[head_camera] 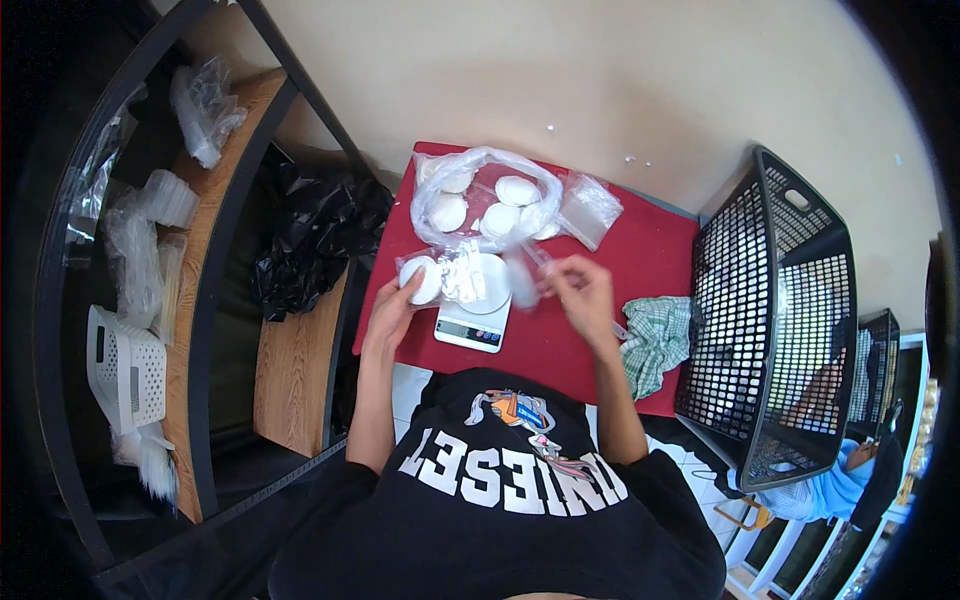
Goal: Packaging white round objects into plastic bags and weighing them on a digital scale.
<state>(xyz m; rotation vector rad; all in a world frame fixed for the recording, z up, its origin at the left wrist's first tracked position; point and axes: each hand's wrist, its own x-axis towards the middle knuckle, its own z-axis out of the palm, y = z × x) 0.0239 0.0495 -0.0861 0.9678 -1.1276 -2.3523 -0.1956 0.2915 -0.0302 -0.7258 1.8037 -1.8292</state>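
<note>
My left hand (pixel 394 307) grips a stack of round white discs (pixel 421 280) in a clear plastic bag, left of a white digital kitchen scale (pixel 471 326). The bag's loose, crinkled part reaches over the scale's round plate (pixel 491 285). My right hand (pixel 581 289), right of the scale, pinches a blurred clear plastic piece at its fingertips; what it is exactly cannot be told. Beyond the scale lies a large open plastic bag (pixel 551 191) holding several stacks of white discs (pixel 517 190). A pile of flat clear bags (pixel 590 210) lies to its right.
A green checked cloth (pixel 652 341) lies at the right of the red table (pixel 555 360), beside a tall black perforated crate (pixel 731 315). Left is a shelf (pixel 225 202) with plastic packaging, a white basket (pixel 142 375) and a black plastic bag (pixel 319 232). A person (pixel 817 487) is at far right.
</note>
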